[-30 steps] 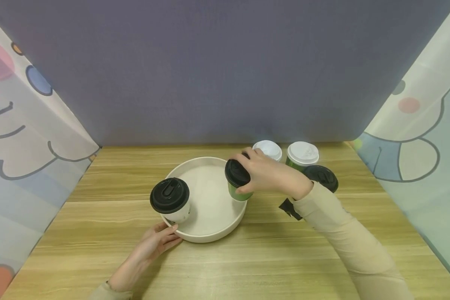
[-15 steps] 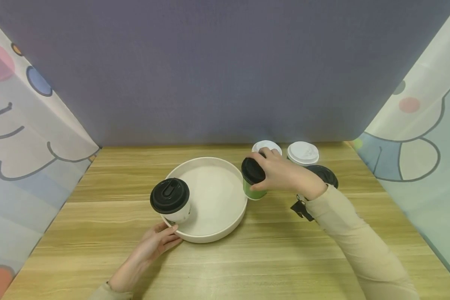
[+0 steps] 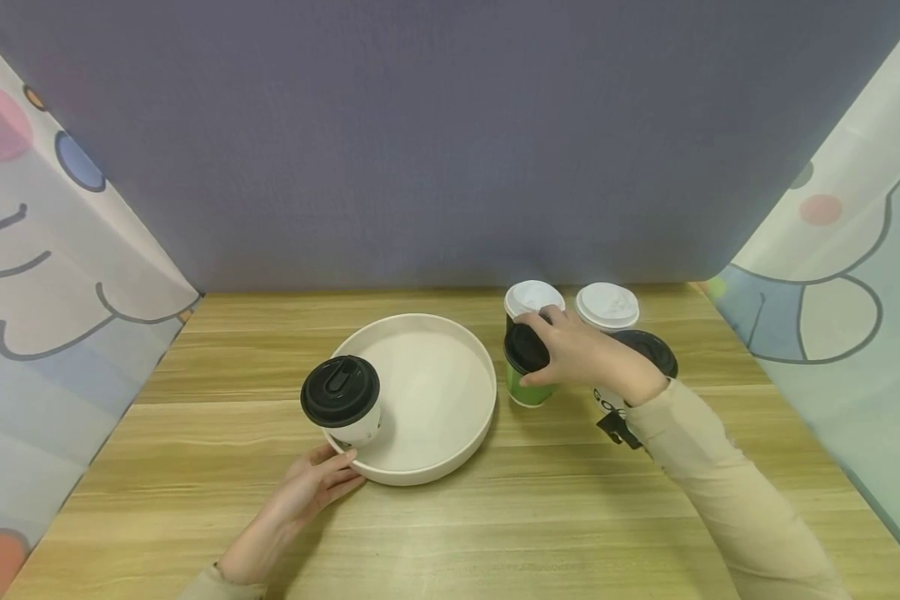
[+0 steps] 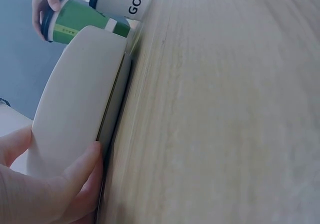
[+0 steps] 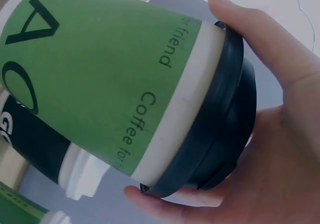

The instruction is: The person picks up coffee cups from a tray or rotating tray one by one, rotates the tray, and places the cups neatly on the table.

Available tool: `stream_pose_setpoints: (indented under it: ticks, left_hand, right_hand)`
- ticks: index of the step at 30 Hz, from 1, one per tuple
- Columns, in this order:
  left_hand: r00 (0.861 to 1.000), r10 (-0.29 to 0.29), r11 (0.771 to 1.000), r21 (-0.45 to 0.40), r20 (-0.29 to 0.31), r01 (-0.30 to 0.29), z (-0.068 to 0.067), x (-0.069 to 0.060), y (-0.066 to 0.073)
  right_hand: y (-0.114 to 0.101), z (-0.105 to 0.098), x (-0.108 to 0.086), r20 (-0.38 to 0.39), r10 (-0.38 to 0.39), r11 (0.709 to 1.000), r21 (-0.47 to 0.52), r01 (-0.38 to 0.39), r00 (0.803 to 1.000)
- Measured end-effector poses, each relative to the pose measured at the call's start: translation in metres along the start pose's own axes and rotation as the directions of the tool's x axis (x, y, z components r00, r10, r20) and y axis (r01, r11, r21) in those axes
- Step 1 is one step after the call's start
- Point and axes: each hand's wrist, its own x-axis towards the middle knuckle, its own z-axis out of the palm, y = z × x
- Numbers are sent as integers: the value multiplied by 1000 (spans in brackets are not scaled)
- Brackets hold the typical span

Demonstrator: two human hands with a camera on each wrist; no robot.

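Note:
My right hand grips a green paper coffee cup from above, its thumb and fingers around the black lid. The cup is upright, right of a round cream tray; whether its base touches the table I cannot tell. On the tray's left side stands a white coffee cup with a black lid. At the tray's near left edge, my left hand pinches the wall, thumb at the rim and fingers along the outside, as the left wrist view shows.
Behind the right hand stand two cups with white lids, one dark and one green. A black-lidded white cup is partly hidden by the right forearm. A grey panel rises behind the wooden table.
My right hand has moved the green cup rightward, from over the tray's right rim to beside the tray. The left hand, tray and white cup have stayed still.

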Motion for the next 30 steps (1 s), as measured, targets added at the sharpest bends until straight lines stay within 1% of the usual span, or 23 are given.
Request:
stream_pose_setpoints:
  ticks: [7, 16, 27, 30]
  left_hand:
    - [1000, 6, 1000, -3, -8, -6, 0, -1, 1]
    - [1000, 7, 1000, -1, -11, -7, 0, -1, -1]
    - [1000, 7, 1000, 5, 2, -7, 0, -1, -1]
    - [1000, 7, 1000, 2, -7, -7, 1, -1, -1]
  right_hand:
    - [8, 13, -1, -9, 16, 1000, 27, -15, 1000]
    - [12, 20, -4, 18, 64, 996, 56, -65, 998]
    - [18, 27, -5, 10, 60, 995, 79, -61, 998]
    - [20, 30, -5, 10, 66, 995, 79, -66, 998]
